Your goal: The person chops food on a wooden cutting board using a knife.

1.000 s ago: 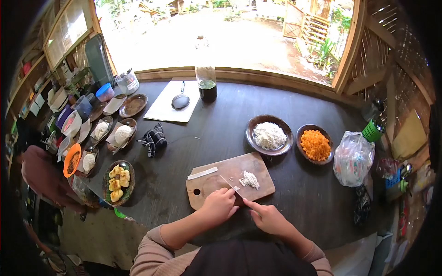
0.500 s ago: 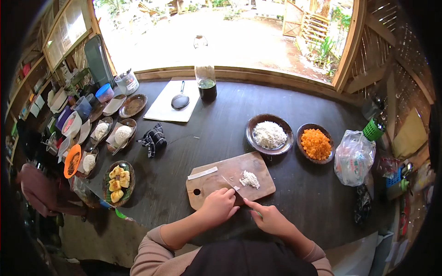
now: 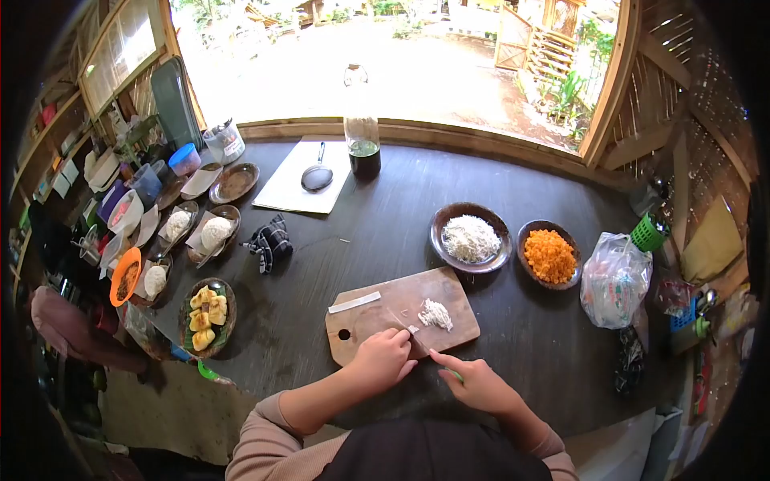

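Observation:
A wooden cutting board lies on the dark table before me. My right hand is closed around a knife, index finger stretched along the blade, which slants across the board. My left hand rests on the board with curled fingers, pressing a small piece of white food beside the blade; most of that piece is hidden. Right of the blade sits a small heap of finely cut white bits. A pale flat strip lies near the board's upper left edge.
Beyond the board stand a bowl of white shreds and a bowl of orange bits. A plastic bag is at right. Leftward are a plate of yellow pieces, a dark cloth and several dishes. A bottle stands near the window.
The right hand and knife have shifted slightly, a little to the right and down. My left hand stays in place on the board. The view has moved slightly.

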Available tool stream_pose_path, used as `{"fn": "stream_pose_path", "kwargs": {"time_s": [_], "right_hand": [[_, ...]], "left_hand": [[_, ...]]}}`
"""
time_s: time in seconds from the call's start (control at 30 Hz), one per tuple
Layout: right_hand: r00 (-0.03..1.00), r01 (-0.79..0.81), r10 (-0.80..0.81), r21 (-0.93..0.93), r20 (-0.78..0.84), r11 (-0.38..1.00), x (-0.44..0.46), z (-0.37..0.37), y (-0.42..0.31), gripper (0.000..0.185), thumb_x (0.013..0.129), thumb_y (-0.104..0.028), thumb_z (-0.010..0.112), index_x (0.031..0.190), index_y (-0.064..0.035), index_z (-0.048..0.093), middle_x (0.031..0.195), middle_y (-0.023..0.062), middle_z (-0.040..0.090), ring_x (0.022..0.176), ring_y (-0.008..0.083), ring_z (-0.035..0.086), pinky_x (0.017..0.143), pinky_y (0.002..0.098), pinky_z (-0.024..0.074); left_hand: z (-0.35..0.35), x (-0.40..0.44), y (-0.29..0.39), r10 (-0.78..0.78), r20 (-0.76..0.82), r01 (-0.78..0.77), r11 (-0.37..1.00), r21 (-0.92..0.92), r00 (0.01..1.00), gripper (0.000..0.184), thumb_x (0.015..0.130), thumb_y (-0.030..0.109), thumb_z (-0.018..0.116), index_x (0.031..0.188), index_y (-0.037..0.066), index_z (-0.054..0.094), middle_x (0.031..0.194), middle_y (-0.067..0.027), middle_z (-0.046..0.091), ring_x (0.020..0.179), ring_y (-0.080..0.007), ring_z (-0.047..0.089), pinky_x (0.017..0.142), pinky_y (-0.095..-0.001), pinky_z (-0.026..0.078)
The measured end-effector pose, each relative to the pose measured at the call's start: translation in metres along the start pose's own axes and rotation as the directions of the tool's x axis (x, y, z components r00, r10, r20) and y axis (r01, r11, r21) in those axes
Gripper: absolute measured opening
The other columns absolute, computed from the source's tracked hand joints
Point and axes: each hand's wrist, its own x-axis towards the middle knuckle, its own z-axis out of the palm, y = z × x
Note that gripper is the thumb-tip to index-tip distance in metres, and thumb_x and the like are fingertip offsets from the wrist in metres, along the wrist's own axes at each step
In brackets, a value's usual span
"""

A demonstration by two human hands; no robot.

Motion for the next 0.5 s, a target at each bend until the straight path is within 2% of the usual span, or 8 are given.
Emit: {"fn": "stream_pose_path", "kwargs": {"time_s": [0.03,0.1,0.13,0.23,0.3,0.5], "right_hand": [[1.0,-0.004,0.004,0.002,0.001,1.0,0.003,0.008,0.006,0.042,0.094,-0.011,0.06,0.136,-0.0109,0.057,0.085,0.0278,0.066,0.073,0.0433,0.066,0.067,0.0461,0.0534],[0.98,0.143,-0.143,-0.007,-0.136,0.99,0.01,0.023,0.014,0.043,0.094,-0.011,0.06,0.136,-0.011,0.056,0.083,0.0278,0.065,0.073,0.0435,0.066,0.067,0.0464,0.0533],[0.98,0.143,-0.143,-0.008,-0.139,0.99,0.009,0.023,0.014,0.043,0.094,-0.011,0.06,0.136,-0.011,0.056,0.083,0.0278,0.065,0.073,0.0435,0.066,0.067,0.0464,0.0533],[0.989,0.105,-0.103,0.011,-0.108,0.994,0.007,0.013,0.005,0.042,0.094,-0.011,0.061,0.135,-0.0107,0.057,0.083,0.0277,0.065,0.072,0.043,0.066,0.066,0.0459,0.0531],[1.0,0.001,-0.001,0.015,-0.014,1.0,0.002,0.0,-0.003,0.041,0.093,-0.012,0.062,0.134,-0.0108,0.058,0.083,0.0275,0.065,0.072,0.0424,0.066,0.065,0.0449,0.0528],[1.0,-0.008,0.009,0.024,-0.012,1.0,0.0,0.001,0.0,0.04,0.093,-0.012,0.063,0.133,-0.0126,0.059,0.082,0.0273,0.065,0.071,0.0423,0.066,0.065,0.0445,0.0527]], "left_hand": [[0.001,0.0,0.0,0.001,0.003,-0.001,1.0,-0.003,1.0,0.036,0.09,0.033,0.065,0.093,-0.002,0.068,0.102,-0.011,0.061,0.103,-0.0267,0.06,0.09,-0.0351,0.05],[0.002,0.0,0.001,-0.008,-0.013,0.008,1.0,-0.01,1.0,0.036,0.09,0.033,0.064,0.093,-0.002,0.067,0.102,-0.0111,0.061,0.104,-0.0269,0.06,0.091,-0.0352,0.05],[0.002,0.0,0.001,-0.005,-0.013,0.005,1.0,-0.009,1.0,0.036,0.09,0.033,0.064,0.093,-0.002,0.067,0.102,-0.0111,0.061,0.104,-0.0269,0.06,0.091,-0.0352,0.05],[-0.002,0.0,0.0,-0.012,0.019,0.012,1.0,-0.007,1.0,0.036,0.091,0.033,0.064,0.093,-0.002,0.067,0.103,-0.0111,0.061,0.104,-0.0272,0.06,0.09,-0.0352,0.05],[-0.003,0.001,0.0,-0.006,0.046,0.006,1.0,0.001,0.999,0.036,0.091,0.034,0.064,0.093,-0.002,0.068,0.103,-0.0111,0.061,0.104,-0.0273,0.06,0.09,-0.0353,0.05],[0.0,0.001,-0.001,-0.003,0.03,0.003,1.0,-0.005,1.0,0.036,0.091,0.034,0.064,0.093,-0.002,0.068,0.103,-0.0107,0.062,0.103,-0.0273,0.06,0.09,-0.0355,0.051]]}}
